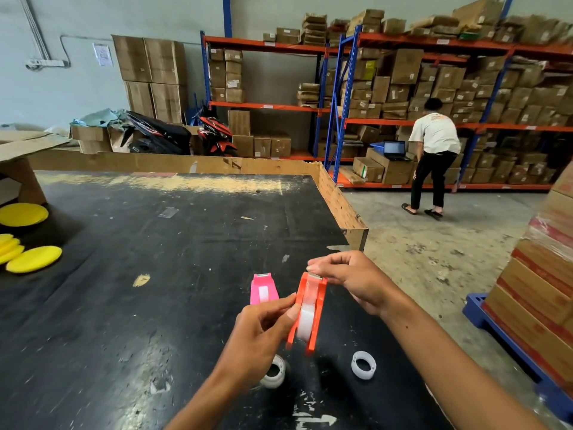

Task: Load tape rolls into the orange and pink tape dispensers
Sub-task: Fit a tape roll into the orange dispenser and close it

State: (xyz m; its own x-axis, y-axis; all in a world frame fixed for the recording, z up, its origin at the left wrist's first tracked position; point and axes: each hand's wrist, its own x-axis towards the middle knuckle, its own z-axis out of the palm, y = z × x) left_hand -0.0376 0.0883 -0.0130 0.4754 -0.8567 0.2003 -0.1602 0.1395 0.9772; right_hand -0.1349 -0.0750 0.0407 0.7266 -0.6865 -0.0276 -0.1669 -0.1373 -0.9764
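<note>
- Orange plastic: the orange tape dispenser (307,315) is held above the black tabletop (155,259), tilted with its cutter end up and away from the person, a clear tape roll (306,319) seated between its two side walls.
- On the dispenser's left side, the left hand (260,333) is closed on it, thumb pressed against the left wall near the roll.
- At the dispenser's top end, the right hand (350,280) has its thumb and forefinger pinched together at the cutter.
- Just left of the dispenser and behind the left hand, the pink tape dispenser (263,288) stands on the tabletop, a strip of clear tape showing in it; neither hand touches it.
- Below the dispenser, two loose white rings lie on the tabletop: one tape roll (274,372) partly hidden by the left wrist, a second one (363,365) to its right, apart from both hands.
- Far left of the dispenser, yellow round pads (34,259) lie at the tabletop's edge.
</note>
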